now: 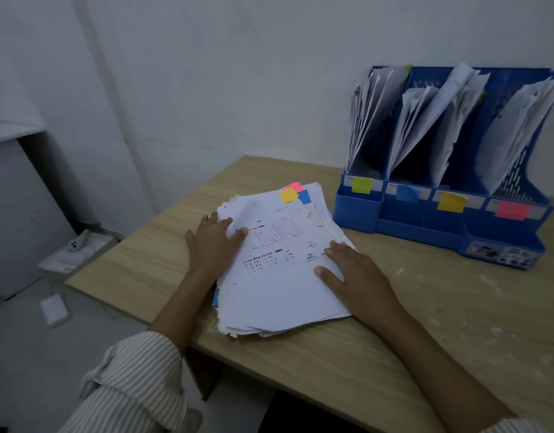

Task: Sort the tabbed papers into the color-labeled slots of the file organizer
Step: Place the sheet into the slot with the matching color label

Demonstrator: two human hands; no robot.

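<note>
A thick stack of white printed papers (pixel 278 276) lies on the wooden table (pixel 425 332). Yellow (pixel 289 195), pink (pixel 292 186) and blue (pixel 305 196) tabs stick out at its far edge. My left hand (pixel 213 242) rests flat on the stack's left side, fingers straight. My right hand (pixel 356 279) lies flat on its right side, thumb and fingers on the top sheet. The blue file organizer (pixel 356 210) stands at the back right. Its slots carry a green label (pixel 362 185), a blue label (pixel 406 193), a yellow label (pixel 451 202) and a pink label (pixel 513 210). Each slot holds papers.
A white wall stands close behind the table. Left of the table, on the floor, lie a white tray with a small white device (pixel 79 245) and a flat white card (pixel 54 309). A grey cabinet (pixel 16 214) stands at the far left.
</note>
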